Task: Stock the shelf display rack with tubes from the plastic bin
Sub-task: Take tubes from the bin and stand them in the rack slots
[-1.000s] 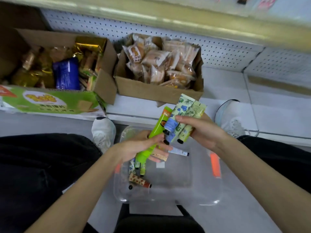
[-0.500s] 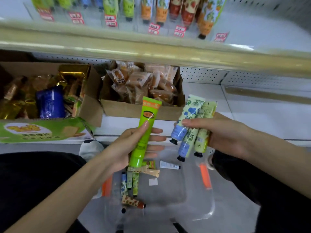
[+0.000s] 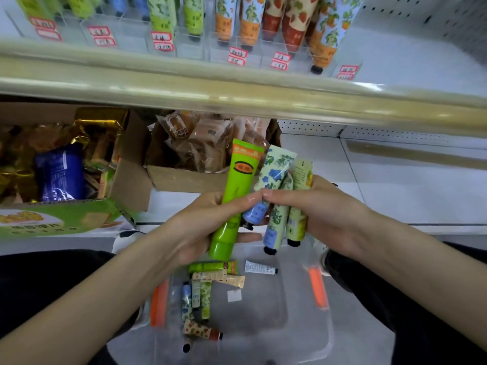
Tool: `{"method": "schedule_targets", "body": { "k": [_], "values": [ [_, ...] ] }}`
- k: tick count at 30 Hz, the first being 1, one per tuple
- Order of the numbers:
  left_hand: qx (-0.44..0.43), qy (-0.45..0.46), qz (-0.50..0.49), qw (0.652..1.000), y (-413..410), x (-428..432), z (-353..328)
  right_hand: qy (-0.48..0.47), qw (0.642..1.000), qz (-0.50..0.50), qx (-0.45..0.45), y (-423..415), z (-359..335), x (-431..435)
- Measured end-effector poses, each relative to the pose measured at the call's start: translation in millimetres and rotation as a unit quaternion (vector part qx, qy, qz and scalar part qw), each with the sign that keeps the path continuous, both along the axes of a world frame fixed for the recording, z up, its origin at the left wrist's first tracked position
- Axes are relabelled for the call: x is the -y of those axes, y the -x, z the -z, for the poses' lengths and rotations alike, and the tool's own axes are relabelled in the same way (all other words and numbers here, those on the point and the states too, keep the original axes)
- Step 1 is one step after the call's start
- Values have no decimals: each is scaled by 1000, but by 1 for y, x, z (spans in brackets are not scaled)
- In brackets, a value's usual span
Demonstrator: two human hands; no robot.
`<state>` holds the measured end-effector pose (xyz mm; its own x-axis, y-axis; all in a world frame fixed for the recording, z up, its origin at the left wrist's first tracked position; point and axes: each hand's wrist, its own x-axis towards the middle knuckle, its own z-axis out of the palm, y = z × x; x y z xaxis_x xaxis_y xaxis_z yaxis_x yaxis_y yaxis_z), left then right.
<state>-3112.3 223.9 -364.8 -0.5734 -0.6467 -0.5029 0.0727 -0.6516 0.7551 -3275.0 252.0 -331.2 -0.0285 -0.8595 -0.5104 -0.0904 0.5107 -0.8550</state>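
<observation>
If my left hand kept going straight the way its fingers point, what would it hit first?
Probably the right hand, at its fingertips. The left hand, gripping the big green tube, points its thumb right at them, with the blue-flowered tube just behind. I can't tell whether they touch.

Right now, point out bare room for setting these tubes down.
The plastic bin floor is bare on its right half, between the loose tubes and the orange latch. The lower shelf is bare right of the snack box. Crowded: the bin's left side.
</observation>
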Motion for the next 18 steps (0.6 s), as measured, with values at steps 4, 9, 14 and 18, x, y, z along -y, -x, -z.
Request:
{"method": "schedule_targets", "body": {
  "k": [4,9,14,18],
  "values": [
    [5,29,4,1000,-3,2,-7,6,1000,-1,-2,4,-2,3],
    [10,48,-11,999,-4,7,-12,36,999,-2,-15,4,-6,7],
    [29,67,-20,997,1,4,-11,64,994,4,-88,4,-8,9],
    [40,67,-35,996,3,5,-9,71,992,6,-105,3,-11,8]
  ]
}}
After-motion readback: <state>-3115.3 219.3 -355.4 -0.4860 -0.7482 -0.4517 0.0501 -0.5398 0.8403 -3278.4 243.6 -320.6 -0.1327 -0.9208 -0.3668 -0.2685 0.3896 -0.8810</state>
